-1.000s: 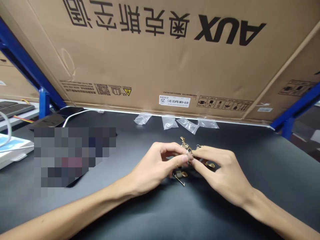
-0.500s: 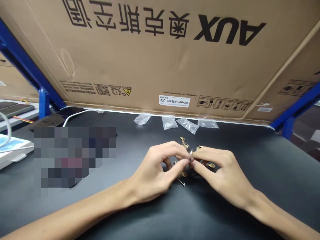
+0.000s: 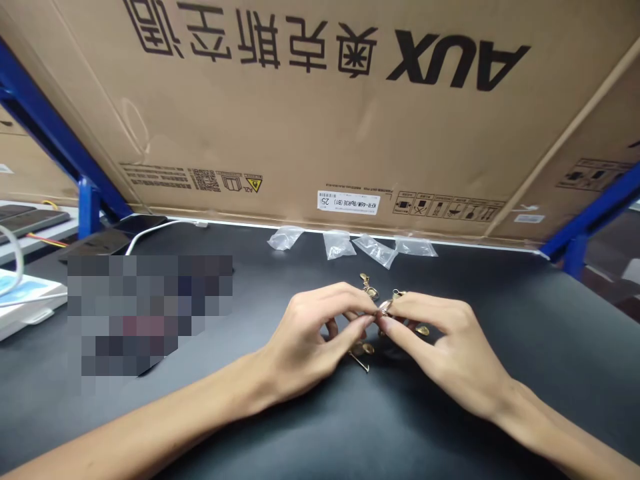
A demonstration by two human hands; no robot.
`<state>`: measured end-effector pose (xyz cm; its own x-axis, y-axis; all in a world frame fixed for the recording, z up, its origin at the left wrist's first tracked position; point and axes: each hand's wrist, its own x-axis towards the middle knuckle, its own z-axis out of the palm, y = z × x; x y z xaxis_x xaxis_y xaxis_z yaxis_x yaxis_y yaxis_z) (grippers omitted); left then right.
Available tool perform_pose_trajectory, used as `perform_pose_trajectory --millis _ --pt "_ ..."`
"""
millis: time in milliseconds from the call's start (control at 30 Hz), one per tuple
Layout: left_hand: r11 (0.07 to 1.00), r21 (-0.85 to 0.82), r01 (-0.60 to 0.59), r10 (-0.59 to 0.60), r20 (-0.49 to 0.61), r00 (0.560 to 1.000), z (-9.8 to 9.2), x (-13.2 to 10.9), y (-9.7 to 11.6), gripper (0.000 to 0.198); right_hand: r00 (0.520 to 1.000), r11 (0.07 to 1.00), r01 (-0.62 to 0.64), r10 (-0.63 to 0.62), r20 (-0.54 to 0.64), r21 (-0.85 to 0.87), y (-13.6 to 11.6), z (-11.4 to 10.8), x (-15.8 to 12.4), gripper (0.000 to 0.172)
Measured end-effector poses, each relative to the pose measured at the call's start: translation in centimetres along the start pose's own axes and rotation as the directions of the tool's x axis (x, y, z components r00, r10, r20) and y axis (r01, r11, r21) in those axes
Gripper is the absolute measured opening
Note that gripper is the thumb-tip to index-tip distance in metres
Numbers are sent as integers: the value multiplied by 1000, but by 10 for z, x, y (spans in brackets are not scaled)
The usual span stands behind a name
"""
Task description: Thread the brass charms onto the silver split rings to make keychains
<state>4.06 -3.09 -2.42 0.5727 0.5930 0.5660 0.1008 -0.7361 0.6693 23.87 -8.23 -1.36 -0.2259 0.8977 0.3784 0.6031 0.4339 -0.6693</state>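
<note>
Fingertip to fingertip above the black table, both my hands pinch a small shiny metal piece [image 3: 385,306]. My left hand [image 3: 315,333] grips its left side between thumb and index finger. On the other side, the thumb and index finger of my right hand [image 3: 445,333] are closed on it. Its exact kind is too small to tell. Around the hands lie small gold-coloured trinkets: an oval one [image 3: 371,292] behind, a round one [image 3: 368,348] below the left fingers, and another [image 3: 423,330] under the right hand. A thin metal pin [image 3: 359,362] lies nearest me. My fingers partly hide others.
Several clear plastic bags [image 3: 340,245] lie along the back edge, before a large cardboard box [image 3: 300,133]. Blue metal posts [image 3: 90,207] stand at both sides. A white cable [image 3: 150,230], a dark phone-like slab [image 3: 97,243] and a blurred patch [image 3: 150,313] are at left.
The metal piece has tilted between my fingertips and shows more of its face. My left hand has shifted slightly left, uncovering more of the pin.
</note>
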Motion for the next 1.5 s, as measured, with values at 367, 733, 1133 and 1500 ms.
perform_pose_trajectory --millis 367,733,1133,1500 --pt "991 -134 7 -1 40 999 0 1 1 17 991 993 -68 56 125 93 -2 -3 0 23" --pt "979 143 -147 149 -2 989 2 -2 0 11 974 987 -131 111 196 94 -3 -2 1 31" --pt "611 653 -448 439 191 878 -6 -2 -14 5 925 919 -278 178 336 280 -5 -2 0 25" --pt "848 503 -166 168 43 985 -12 2 -13 12 926 913 -277 170 336 300 -4 -8 5 33"
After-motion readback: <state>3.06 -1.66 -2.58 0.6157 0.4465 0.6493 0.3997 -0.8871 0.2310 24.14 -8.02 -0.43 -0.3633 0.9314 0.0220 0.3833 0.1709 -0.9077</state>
